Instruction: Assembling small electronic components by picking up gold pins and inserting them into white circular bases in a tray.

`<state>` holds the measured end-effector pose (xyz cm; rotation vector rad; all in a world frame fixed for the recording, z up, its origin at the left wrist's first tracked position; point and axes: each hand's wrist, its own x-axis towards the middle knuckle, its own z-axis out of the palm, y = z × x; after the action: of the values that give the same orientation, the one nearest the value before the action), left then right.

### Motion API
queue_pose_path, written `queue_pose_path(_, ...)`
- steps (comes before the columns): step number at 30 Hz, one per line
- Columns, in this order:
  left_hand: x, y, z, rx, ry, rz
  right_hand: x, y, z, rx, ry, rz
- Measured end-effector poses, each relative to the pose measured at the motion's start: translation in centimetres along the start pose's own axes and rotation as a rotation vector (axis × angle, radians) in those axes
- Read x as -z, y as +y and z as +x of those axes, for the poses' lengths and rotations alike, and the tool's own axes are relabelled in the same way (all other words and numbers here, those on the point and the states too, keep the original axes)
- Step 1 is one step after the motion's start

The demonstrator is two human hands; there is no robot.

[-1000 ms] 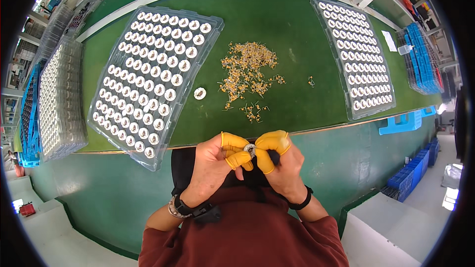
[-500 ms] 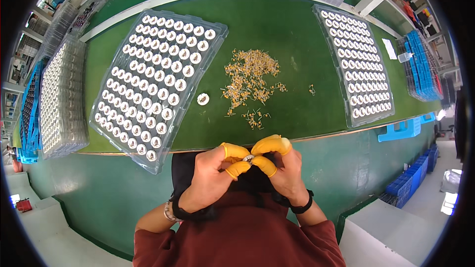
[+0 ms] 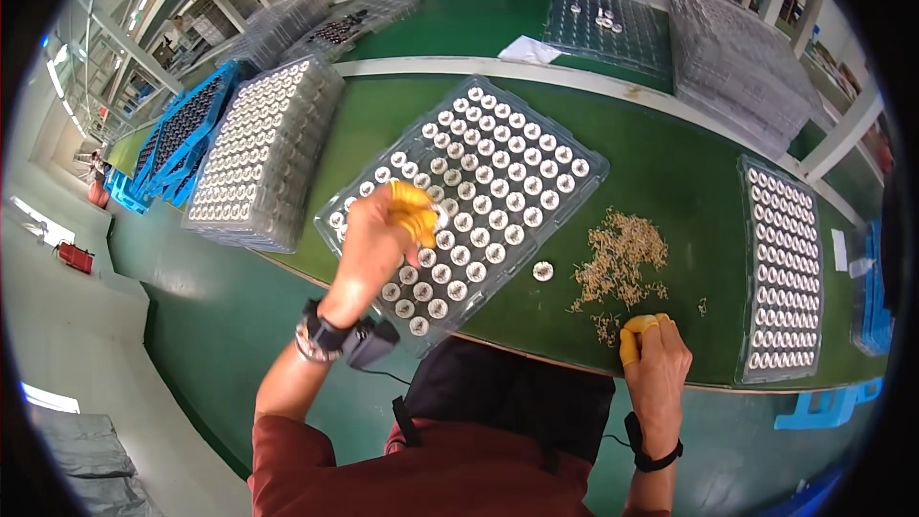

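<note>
Over the left clear tray, my left hand wears yellow finger covers. Its fingers are closed at a white round part among the rows, and they partly hide it. My right hand, also in yellow covers, rests at the table's front edge with its fingertips pinched together. What lies between them, if anything, is hidden. Just beyond it is a small cluster of loose components with wire legs, near a larger yellowish pile. A single white round part lies on the green table between tray and pile.
A second filled tray lies at the right. At the left stands a tall stack of filled trays beside blue trays. Beyond a white rail are a sparsely filled tray and stacked clear trays.
My hands were together at the table's front edge around a small white part. Now they are apart: the left over the left tray, the right by the loose components. The view has turned left.
</note>
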<state>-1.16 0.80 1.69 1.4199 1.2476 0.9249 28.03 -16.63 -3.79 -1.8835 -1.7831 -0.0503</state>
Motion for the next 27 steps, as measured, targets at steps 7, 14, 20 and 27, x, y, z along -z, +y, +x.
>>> queue_pose_path(7,3.4,-1.8,9.7,-0.202,0.196,0.511,0.2,-0.4,-0.1,-0.012,-0.027,-0.005)
queue_pose_path(14,2.5,-3.2,12.2,-0.249,0.193,0.872,0.5,-0.4,-0.1,0.081,-0.055,-0.052)
queue_pose_path(20,2.6,-2.9,11.9,-0.256,0.169,0.828,0.8,0.0,-0.2,-0.017,-0.089,0.04)
queue_pose_path(27,3.0,-4.1,13.0,-0.304,0.196,0.878,1.1,-0.1,-0.8,-0.227,-0.05,0.375)
